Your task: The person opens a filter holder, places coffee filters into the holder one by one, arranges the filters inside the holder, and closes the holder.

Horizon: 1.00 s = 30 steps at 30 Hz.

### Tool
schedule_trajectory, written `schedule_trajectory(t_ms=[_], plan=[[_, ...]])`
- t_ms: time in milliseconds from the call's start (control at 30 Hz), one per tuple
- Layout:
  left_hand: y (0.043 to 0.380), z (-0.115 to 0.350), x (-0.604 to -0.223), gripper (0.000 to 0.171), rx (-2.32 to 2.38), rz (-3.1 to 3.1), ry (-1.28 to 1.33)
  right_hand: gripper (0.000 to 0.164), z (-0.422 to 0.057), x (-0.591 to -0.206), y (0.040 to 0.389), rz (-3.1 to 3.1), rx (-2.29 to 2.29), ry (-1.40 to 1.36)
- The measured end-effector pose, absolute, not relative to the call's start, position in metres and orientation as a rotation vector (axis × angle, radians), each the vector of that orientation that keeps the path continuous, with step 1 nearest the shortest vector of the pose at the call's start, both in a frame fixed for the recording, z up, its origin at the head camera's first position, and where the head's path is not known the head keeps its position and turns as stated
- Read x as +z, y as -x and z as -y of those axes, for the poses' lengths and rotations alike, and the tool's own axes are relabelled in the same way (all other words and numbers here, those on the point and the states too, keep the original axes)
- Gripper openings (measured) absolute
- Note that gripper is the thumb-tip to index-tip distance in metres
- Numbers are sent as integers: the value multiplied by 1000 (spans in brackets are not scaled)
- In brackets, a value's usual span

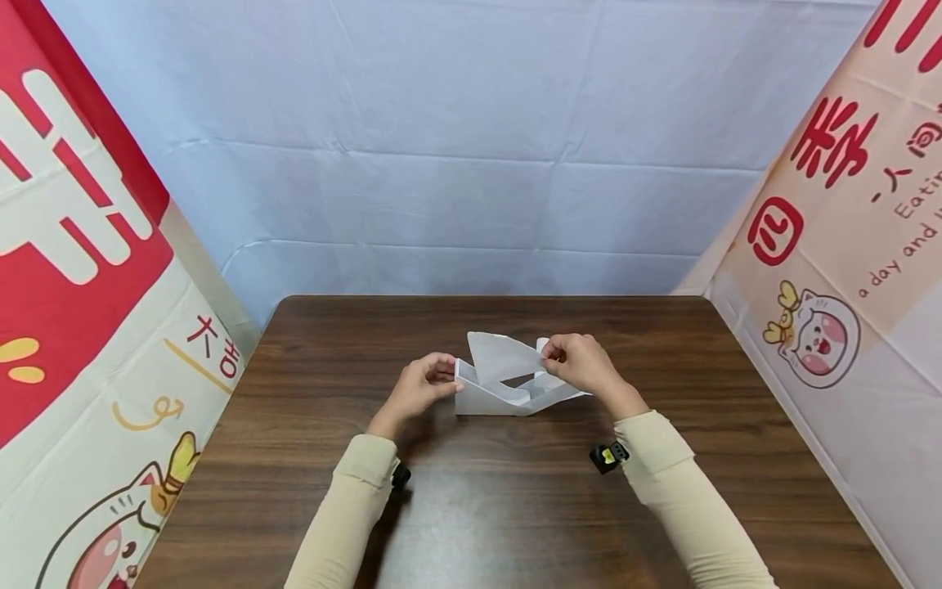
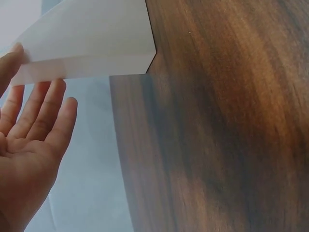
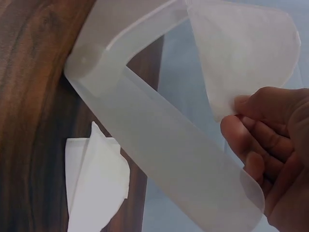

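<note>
A white, angular plastic holder (image 1: 482, 401) with an opened arm stands on the table. My left hand (image 1: 418, 388) grips its left end, thumb on the near side and fingers behind, as the left wrist view also shows. Between thumb and index finger my right hand (image 1: 585, 366) pinches the corner of a white fan-shaped paper filter (image 3: 246, 53), raised over the holder's opening. In the right wrist view the holder's slanted arm (image 3: 164, 140) passes below the right hand. White folded filter papers (image 3: 99, 179) lie beyond it on the table.
The brown wood-grain table (image 1: 331, 352) carries everything. A pale cloth backdrop (image 1: 456, 196) hangs behind its far edge. Printed cloths (image 1: 832, 327) stand at both sides. Black wrist cameras (image 1: 605, 458) sit at the cuffs.
</note>
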<state>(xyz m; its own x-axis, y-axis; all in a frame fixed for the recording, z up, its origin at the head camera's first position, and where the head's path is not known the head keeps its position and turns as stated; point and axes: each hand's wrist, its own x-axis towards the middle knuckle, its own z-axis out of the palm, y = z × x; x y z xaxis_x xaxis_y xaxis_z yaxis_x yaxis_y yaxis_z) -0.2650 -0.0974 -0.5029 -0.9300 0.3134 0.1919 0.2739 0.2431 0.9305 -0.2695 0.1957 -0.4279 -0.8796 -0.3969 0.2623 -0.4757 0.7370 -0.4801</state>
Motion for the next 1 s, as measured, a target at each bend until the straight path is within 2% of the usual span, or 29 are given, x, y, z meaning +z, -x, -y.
schedule_trajectory(t_ms=[533,867,1000], plan=[[261,98,-492,32,1774,-2435,-516,10,-179,-441,267,2861,530,-724],[266,97,-505,32,1800,-2462,-560,18,-169,-449,267,2893,369,-817],[266,97,-506,33,1809,-2456,-567,16,-165,-449,264,2949,341,-819]])
